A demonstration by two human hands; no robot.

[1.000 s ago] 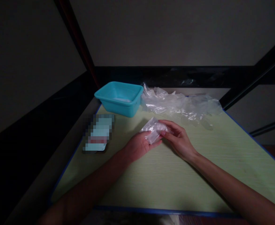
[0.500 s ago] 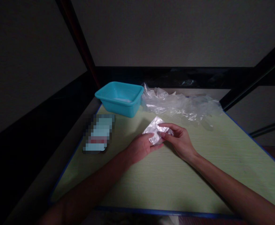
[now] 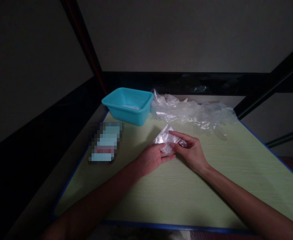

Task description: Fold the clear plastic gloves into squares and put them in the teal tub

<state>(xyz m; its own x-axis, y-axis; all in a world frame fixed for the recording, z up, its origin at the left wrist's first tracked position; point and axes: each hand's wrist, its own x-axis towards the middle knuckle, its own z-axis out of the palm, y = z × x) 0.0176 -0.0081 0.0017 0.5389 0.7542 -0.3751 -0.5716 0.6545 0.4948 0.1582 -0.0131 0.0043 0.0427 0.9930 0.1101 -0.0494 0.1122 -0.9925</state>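
Head view: folded, clear plastic film [image 3: 163, 136], nearer me than the turquoise rectangular plastic basin [image 3: 127, 115]; my left hand [image 3: 151, 158] cradles it, my right hand [image 3: 193, 154] pinches it, apparently to prevent unfolding.

No readable text, labels or numbers anywhere, tbh. The phone [image 3: 106, 140] is pixelated into chunky blocks, so can't make out its screen.
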